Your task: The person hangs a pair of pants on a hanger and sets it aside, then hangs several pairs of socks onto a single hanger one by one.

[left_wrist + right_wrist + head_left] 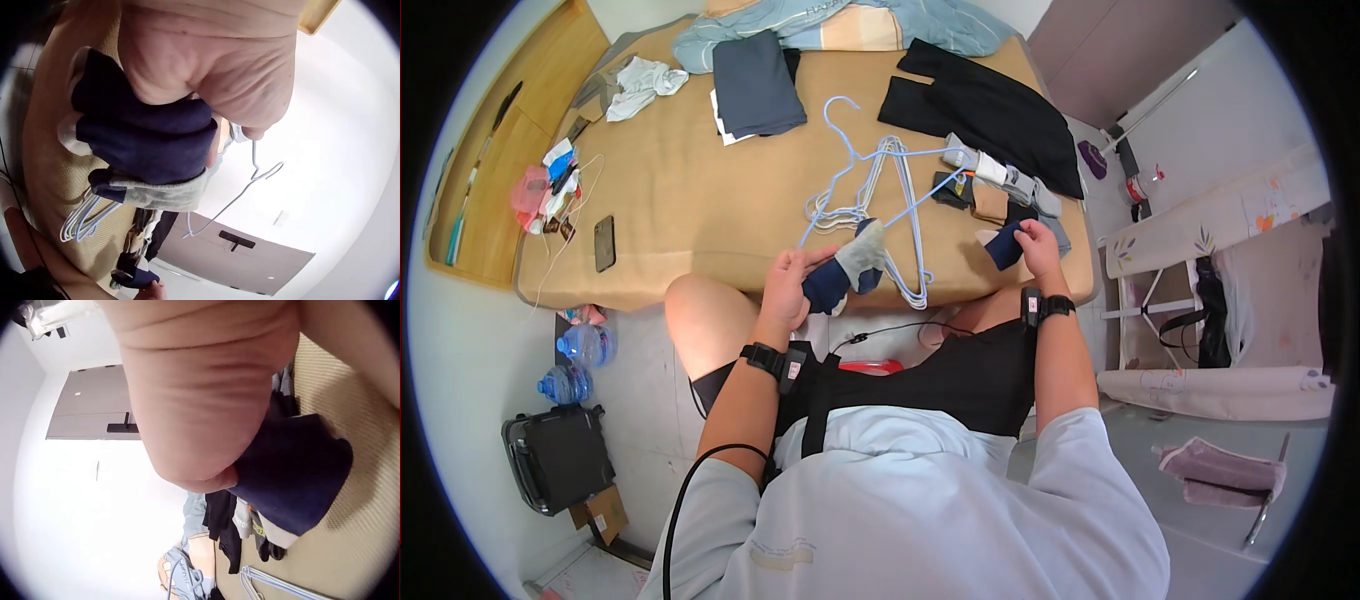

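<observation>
In the head view my left hand [785, 290] grips navy and grey socks [862, 256] above the bed's front edge; the left wrist view shows the navy fabric [144, 137] bunched under the palm, with a grey cuff. My right hand [1038, 248] pinches a navy sock piece [1004, 246] with a pale end, seen also as navy cloth [294, 475] hanging from the fingers in the right wrist view. A blue hanger [845, 165] rises just beyond the left hand. Rolled socks [990, 203] lie in rows behind the right hand.
More hangers [912, 240] lie in a pile on the bed [690, 190]. Folded dark clothing [755, 85], black trousers [1000, 110] and a phone [605, 243] also lie there. Water bottles [586, 346] and a black case [560, 460] stand on the floor at left.
</observation>
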Motion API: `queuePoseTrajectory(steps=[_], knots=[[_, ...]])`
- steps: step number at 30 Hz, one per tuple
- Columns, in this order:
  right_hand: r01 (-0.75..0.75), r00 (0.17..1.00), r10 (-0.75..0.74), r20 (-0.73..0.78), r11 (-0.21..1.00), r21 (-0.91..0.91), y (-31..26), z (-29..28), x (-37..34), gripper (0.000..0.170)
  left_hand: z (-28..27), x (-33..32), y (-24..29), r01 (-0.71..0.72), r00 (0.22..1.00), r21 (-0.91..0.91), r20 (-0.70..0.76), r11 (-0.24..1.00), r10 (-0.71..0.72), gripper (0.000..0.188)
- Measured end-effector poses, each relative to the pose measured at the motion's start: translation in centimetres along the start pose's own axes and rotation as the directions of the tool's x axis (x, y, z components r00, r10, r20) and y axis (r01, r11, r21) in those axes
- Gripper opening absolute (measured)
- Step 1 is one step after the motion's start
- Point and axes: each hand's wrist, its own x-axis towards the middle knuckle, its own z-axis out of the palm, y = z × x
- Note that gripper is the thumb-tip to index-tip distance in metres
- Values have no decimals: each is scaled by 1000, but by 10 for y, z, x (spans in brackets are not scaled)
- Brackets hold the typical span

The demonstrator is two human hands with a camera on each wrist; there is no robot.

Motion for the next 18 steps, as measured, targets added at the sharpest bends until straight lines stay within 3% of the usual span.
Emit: queuePoseTrajectory(steps=[3,6,7,9,14,18], knots=[[12,999,-11,49,1000,-4,-17,4,-11,3,0,1,0,4,1000,-22,13,1000,-3,19],[-12,996,-9,85,969,249,-66,18,-32,8,-3,4,-3,-1,998,-20,63,1000,2,20],[-14,996,-10,93,968,250,-83,25,-39,8,-4,4,-5,-4,998,-21,55,1000,5,20],[-17,976,-70,208,920,391,-119,40,-53,10,-6,5,-7,-8,994,-3,113,1000,9,20],[-4,959,-134,248,874,486,-167,87,-72,10,-6,3,-7,10,992,-6,125,1000,-9,20],[-76,942,-108,316,852,518,-155,128,-60,8,-7,-1,-6,-20,992,58,125,998,13,20]])
